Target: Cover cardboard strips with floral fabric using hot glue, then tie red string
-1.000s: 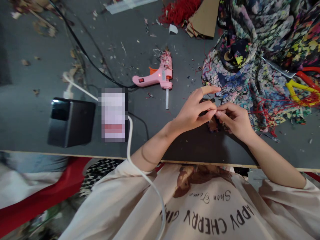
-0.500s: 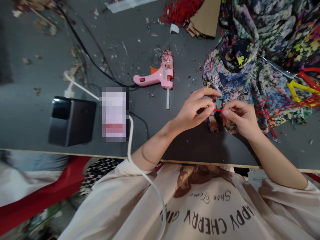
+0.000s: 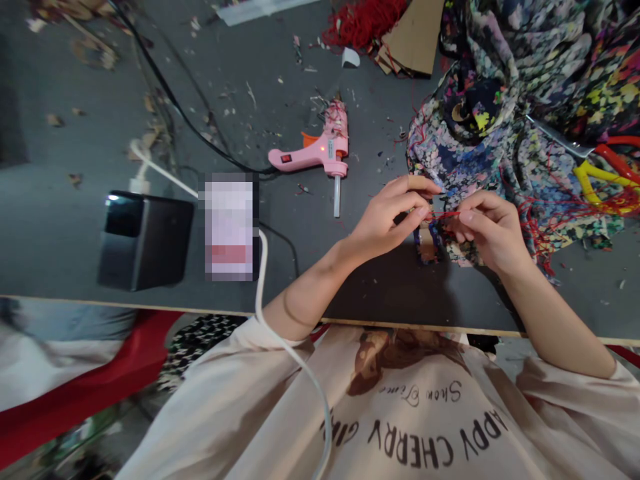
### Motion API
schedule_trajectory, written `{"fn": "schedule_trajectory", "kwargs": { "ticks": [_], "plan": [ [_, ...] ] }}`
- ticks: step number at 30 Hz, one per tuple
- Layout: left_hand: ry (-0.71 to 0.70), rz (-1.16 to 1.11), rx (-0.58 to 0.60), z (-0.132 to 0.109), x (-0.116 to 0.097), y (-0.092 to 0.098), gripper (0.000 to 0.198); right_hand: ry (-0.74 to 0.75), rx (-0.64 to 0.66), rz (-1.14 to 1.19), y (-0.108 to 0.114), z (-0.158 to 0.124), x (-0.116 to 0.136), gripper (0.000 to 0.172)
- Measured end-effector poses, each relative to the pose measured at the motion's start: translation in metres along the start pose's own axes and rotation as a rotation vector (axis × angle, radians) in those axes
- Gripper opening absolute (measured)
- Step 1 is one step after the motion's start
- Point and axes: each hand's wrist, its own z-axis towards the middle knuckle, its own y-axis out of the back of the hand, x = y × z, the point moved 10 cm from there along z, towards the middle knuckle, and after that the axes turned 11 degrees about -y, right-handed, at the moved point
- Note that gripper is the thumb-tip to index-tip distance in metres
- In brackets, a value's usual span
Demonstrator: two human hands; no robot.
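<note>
A thin red thread runs taut between my two hands. My left hand pinches one end between thumb and finger, its other fingers reaching over the floral fabric. The other end is pinched in the fingertips of my right hand. Just under the left fingertips lies a small cardboard piece edged with dark floral cloth, partly hidden by that hand. Floral fabric spreads beneath and beyond both hands, with loose red threads to the right of my right hand.
A pink glue gun lies left of my hands, its cord running to the upper left. Scissors with yellow and red handles rest on the right. Farther off are red thread and cardboard. A power bank stands left, beside a blurred-out phone.
My right hand has moved slightly to the right, away from the left hand. The stretch of red thread between them is longer and looks thinner. My left hand stays nearly still.
</note>
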Motion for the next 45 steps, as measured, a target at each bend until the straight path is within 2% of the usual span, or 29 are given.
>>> {"fn": "schedule_trajectory", "kwargs": {
  "ticks": [5, 10, 15, 21, 26, 32, 37, 45],
  "plan": [
    [0.02, 0.013, -0.007, 0.0, 0.002, 0.002, 0.042, 0.03, -0.025, 0.025, 0.001, 0.001, 0.01, 0.029],
    [0.049, 0.075, -0.03, -0.001, 0.007, 0.004, 0.034, 0.042, -0.075, 0.025, 0.008, 0.0, 0.016, 0.028],
    [0.064, 0.208, -0.038, -0.004, 0.015, 0.007, 0.016, 0.082, -0.061, 0.089, 0.017, -0.001, 0.022, 0.019],
    [0.039, 0.33, 0.029, -0.005, 0.02, 0.0, 0.014, 0.095, -0.116, 0.026, 0.026, -0.001, 0.027, 0.022],
    [-0.012, 0.388, 0.067, -0.005, 0.017, -0.006, 0.013, 0.152, -0.09, -0.023, 0.022, -0.003, 0.031, 0.025],
    [-0.002, 0.445, 0.121, -0.006, 0.018, -0.011, 0.014, 0.191, -0.052, -0.066, 0.017, -0.005, 0.032, 0.028],
    [0.014, 0.408, 0.154, -0.006, 0.021, -0.016, 0.017, 0.161, -0.094, -0.076, 0.017, -0.006, 0.031, 0.034],
    [-0.008, 0.44, 0.118, -0.006, 0.017, -0.014, 0.017, 0.203, -0.063, 0.013, 0.015, -0.009, 0.036, 0.024]
  ]
}}
